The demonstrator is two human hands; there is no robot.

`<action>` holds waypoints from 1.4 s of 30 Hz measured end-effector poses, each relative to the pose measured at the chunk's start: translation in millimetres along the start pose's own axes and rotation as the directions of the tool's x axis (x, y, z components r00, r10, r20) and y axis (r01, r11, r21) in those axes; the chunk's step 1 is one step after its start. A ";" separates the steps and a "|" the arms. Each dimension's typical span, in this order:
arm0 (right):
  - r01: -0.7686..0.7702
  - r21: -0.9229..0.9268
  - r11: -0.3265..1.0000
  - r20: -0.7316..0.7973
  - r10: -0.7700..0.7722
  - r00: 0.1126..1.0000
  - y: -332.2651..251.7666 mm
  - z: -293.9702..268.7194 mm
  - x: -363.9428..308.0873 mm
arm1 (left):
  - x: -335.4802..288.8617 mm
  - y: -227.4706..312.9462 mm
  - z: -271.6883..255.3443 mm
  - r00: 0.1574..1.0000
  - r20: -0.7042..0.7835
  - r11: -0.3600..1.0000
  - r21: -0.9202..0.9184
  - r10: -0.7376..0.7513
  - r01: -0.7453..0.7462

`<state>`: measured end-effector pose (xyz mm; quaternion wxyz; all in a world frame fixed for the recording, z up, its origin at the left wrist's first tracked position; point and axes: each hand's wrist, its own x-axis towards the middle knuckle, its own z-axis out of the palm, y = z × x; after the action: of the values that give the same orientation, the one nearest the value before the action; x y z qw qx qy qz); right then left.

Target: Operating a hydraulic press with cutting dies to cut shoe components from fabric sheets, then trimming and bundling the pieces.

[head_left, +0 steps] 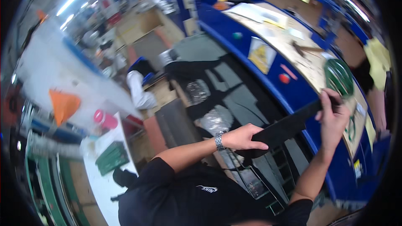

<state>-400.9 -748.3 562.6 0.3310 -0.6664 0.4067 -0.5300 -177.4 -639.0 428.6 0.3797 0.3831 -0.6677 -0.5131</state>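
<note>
Between both hands I hold a long flat black piece [287,127] of thin sheet material, possibly fabric. My left hand [245,137] is closed on its near left end, thumb on top and fingers out of sight beneath. A metal-band watch [220,140] is on that wrist. My right hand [333,115] pinches the far right end between thumb and fingers, close to the blue bench. The piece is tilted, its right end higher in the picture. Beneath it lie black cut pieces [197,70] on a grey-green surface [201,47].
To the right runs a blue bench [272,84] with a pale worktop [303,65], carrying a hammer-like tool [307,49] and a green coil [339,77]. Clear plastic bags [217,118] lie among the black pieces. On the left, a white table [98,175] bears a green bundle [112,158] and a pink bottle [105,119].
</note>
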 end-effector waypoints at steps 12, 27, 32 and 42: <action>-0.575 -0.213 0.790 0.662 0.550 0.510 167.1 223.4 15.9 | -251.0 -112.4 -183.4 0.873 -0.104 0.865 -0.235 -0.475 0.443; -0.386 -0.505 0.772 0.180 0.531 0.828 289.9 346.2 24.8 | -300.0 -215.3 -227.0 0.789 -0.074 0.650 -0.616 -0.610 0.445; -0.167 -0.620 0.767 0.129 0.310 0.942 302.4 360.3 26.7 | -305.8 -241.3 -226.4 0.631 -0.075 0.617 -0.323 -0.772 0.717; -0.212 -0.654 0.726 0.083 0.347 0.934 304.7 362.0 20.6 | -269.7 -208.3 -227.7 0.574 -0.451 0.682 -0.114 -0.683 0.722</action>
<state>-103.8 -900.2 226.5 0.2016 -0.7189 0.6223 -0.2351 165.7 -523.2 236.7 0.2748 0.7411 -0.3713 -0.4871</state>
